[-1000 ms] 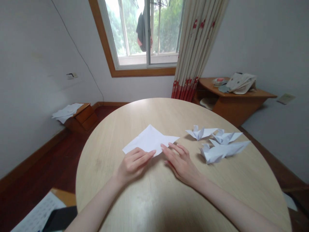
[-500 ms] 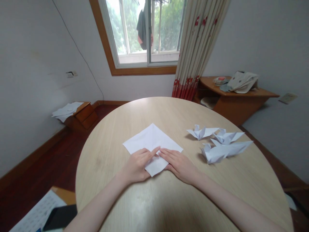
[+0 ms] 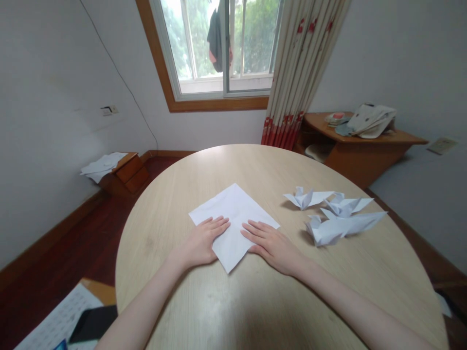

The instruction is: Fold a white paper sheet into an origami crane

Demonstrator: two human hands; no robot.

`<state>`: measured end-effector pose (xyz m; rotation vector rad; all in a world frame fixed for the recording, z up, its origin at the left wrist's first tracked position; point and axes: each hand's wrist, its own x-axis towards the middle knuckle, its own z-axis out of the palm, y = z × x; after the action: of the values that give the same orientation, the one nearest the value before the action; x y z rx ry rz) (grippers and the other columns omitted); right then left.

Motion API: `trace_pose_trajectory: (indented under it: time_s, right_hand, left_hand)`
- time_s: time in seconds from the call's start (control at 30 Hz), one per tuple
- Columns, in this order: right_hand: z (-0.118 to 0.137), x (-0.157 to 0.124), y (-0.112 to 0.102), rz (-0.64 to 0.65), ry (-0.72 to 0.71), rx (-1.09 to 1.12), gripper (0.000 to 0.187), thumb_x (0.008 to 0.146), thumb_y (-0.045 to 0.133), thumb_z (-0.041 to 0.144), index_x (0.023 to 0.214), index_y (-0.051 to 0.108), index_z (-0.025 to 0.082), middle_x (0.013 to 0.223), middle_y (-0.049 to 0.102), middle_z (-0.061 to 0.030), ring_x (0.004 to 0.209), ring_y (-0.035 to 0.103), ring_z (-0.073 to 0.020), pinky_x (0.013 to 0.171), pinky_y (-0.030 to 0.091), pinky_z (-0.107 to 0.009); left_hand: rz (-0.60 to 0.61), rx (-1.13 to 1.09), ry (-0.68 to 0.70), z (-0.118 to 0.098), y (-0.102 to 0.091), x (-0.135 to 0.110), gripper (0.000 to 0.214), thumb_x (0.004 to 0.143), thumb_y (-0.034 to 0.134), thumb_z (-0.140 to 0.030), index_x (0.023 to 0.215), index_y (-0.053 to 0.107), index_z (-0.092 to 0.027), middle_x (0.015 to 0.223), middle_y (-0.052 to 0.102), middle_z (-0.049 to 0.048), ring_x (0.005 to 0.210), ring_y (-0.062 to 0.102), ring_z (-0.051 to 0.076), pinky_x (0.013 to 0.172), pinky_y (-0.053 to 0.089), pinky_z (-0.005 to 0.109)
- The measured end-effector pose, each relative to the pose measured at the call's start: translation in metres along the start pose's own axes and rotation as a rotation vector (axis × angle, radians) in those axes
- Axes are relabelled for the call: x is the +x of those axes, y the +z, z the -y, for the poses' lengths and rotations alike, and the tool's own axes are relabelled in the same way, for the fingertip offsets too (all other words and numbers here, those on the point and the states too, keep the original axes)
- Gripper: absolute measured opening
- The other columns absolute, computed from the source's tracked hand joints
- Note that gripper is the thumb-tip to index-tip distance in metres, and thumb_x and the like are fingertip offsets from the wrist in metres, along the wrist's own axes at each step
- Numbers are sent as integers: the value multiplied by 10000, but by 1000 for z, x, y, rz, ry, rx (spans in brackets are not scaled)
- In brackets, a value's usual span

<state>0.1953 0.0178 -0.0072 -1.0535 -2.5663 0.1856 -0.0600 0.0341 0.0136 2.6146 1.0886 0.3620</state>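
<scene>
A white square sheet of paper (image 3: 233, 214) lies flat, corner toward me, on the round light-wood table (image 3: 255, 301). My left hand (image 3: 202, 241) rests flat on the sheet's left part, fingers stretched out. Flat on the sheet's right part lies my right hand (image 3: 272, 244), its fingers spread and pointing left. Neither hand holds anything. Three folded white paper birds (image 3: 337, 216) sit on the table to the right of my right hand.
A window with a wooden frame (image 3: 219, 104) and a flowered curtain (image 3: 299, 73) is behind the table. A wooden side desk (image 3: 361, 146) with cloth items stands at the right. A low wooden cabinet (image 3: 126, 170) with papers sits at the left. Papers and a dark phone (image 3: 87, 325) lie bottom left.
The folded sheet has been opened out flat into a square. Both hands have moved apart and now press flat on it, fingers extended.
</scene>
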Motion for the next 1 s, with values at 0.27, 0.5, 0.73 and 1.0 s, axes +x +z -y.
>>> trace_pose_trajectory:
  time_s: [0.27, 0.5, 0.73, 1.0]
  right_hand:
    - [-3, -1, -1, -6, -19, -13, 361, 978, 436, 302, 1310, 553, 222, 1364, 540, -64, 1306, 449, -235, 1071, 399, -470]
    - [-5, -2, -9, 2, -64, -50, 336, 956, 491, 304, 1257, 598, 201, 1313, 593, -57, 1269, 492, -262, 1002, 465, -473]
    - [-4, -4, -12, -18, -85, -15, 332, 969, 452, 282, 1256, 600, 204, 1307, 599, -58, 1259, 504, -259, 1002, 461, -471]
    - [-2, -2, -11, -117, -68, 51, 358, 1004, 344, 273, 1119, 668, 176, 1165, 691, -68, 1165, 591, -236, 957, 498, -439]
  left_hand:
    - [41, 12, 3, -2, -2, -1, 593, 835, 547, -238, 1411, 410, -249, 1475, 394, 74, 1357, 383, 240, 1113, 295, 470]
    - [45, 39, 51, -4, -3, -1, 646, 776, 511, -105, 1392, 442, -288, 1434, 466, -5, 1341, 392, 256, 1079, 335, 483]
    - [26, 15, 55, -8, -6, -1, 672, 752, 518, -80, 1391, 449, -275, 1421, 487, -4, 1250, 453, 252, 1038, 383, 451]
    - [60, -44, 36, -10, -8, -1, 642, 765, 495, -59, 1370, 481, -272, 1400, 511, -27, 1183, 479, 243, 1021, 390, 436]
